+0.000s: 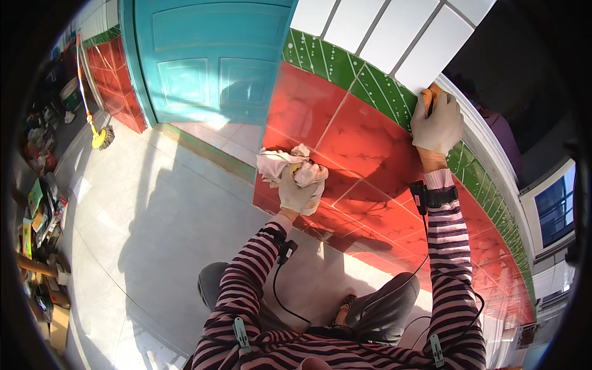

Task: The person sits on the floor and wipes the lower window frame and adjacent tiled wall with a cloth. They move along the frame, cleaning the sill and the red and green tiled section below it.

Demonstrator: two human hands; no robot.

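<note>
My left hand (300,190), in a pale glove with a worn fingertip, is closed on a crumpled pinkish cloth (274,163) against the red wall tiles (319,108), close to their left edge. My right hand (437,118), in a similar glove, is up at the green patterned tile band (342,64), beside the white window frame (485,134). An orange thing shows between its thumb and fingers; whether this is a held object or bare fingers through the glove, I cannot tell. White tiles (393,32) lie above the green band.
A turquoise door (212,55) stands left of the tiled wall, above a stone threshold (208,155). A mop with a yellow head (99,138) leans farther left. Boxes and clutter (44,217) line the far left. Cables hang from both of my wrists.
</note>
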